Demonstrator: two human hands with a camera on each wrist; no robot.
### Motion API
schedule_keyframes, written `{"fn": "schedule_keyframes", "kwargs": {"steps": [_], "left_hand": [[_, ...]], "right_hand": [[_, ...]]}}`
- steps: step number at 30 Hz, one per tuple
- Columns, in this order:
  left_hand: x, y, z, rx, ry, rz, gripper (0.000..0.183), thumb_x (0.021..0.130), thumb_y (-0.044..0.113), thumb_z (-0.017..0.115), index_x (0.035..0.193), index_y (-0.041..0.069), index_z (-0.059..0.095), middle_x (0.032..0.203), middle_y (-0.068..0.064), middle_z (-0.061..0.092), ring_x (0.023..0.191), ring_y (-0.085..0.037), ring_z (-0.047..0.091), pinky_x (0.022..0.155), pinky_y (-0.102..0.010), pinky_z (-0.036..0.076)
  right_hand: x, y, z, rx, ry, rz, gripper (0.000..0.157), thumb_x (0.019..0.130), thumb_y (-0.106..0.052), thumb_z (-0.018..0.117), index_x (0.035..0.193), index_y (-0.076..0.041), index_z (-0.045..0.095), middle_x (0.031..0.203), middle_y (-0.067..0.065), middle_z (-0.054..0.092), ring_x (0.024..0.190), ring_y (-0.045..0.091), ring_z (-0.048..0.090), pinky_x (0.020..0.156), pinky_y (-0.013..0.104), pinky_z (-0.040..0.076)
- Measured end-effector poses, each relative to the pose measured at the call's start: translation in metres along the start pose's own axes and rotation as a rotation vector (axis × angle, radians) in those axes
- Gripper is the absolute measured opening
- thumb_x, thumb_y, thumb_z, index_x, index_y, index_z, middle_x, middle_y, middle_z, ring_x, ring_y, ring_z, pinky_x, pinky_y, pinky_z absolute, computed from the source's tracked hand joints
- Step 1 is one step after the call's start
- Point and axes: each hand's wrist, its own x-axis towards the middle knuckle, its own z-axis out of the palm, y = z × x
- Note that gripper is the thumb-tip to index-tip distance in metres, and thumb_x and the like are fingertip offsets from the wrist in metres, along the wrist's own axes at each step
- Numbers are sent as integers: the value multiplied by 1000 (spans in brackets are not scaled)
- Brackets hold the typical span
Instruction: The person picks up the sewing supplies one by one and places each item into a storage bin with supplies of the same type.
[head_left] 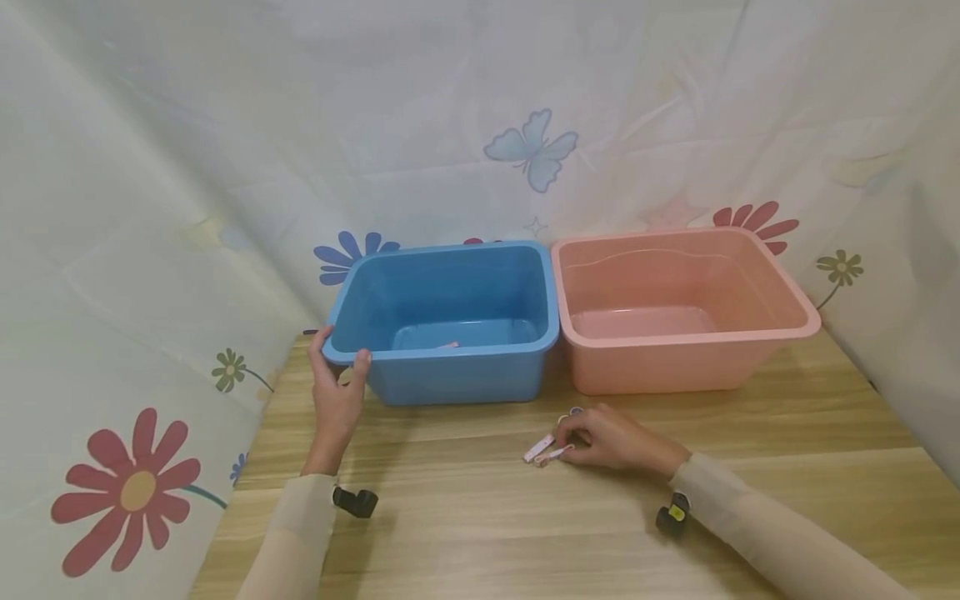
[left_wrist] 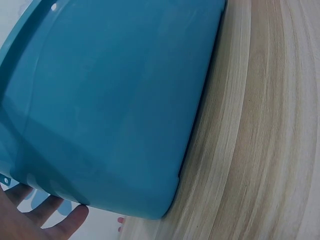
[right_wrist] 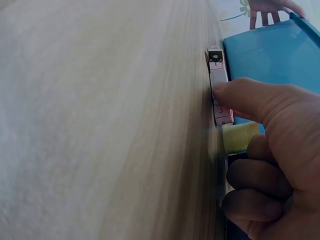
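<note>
One pale measuring tape (right_wrist: 218, 75), red-numbered, metal-tipped

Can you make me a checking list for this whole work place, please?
Surface: wood-look table.
Job's things: blue tub beside pink tub; small pinkish item inside the blue one; measuring tape.
Clutter: small yellow item beside the measuring tape; what it is, unclear.
Grips: left grip holds the blue tub's front left corner; right grip pinches the measuring tape.
Cables: nothing seen.
Surroundings: flower-printed cloth behind the tubs.
</note>
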Motion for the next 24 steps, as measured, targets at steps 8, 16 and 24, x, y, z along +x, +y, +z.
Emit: {"fn": "schedule_keyframes", "kwargs": {"steps": [8, 16, 24], "left_hand": [[1, -3, -2, 3, -9, -21, 73, 102, 37, 62, 159, 17, 21, 162, -20, 31, 145, -38, 37, 111, -67, 32], [1, -2, 0, -2, -7, -27, 72, 102, 37, 62, 159, 19, 21, 162, -20, 33, 144, -38, 38, 110, -68, 33], [1, -3, -1, -6, -3, -25, 70, 103, 34, 60, 159, 18, 22, 160, -26, 34, 142, -45, 39, 111, -67, 32]], "right_hand": [[0, 1, -1, 0, 0, 0, 13, 87, -21, 82, 93, -29, 74, 91, -17, 68, 61, -1, 42, 55, 19, 35], [0, -2, -7, 3, 29, -20, 13, 87, -19, 82, 92, -27, 74, 83, -17, 64, 61, -3, 40, 54, 18, 34], [2, -9, -25, 11, 36, -20, 15, 85, -14, 81, 89, -25, 72, 61, -14, 47, 55, -3, 40, 50, 18, 32]]}}
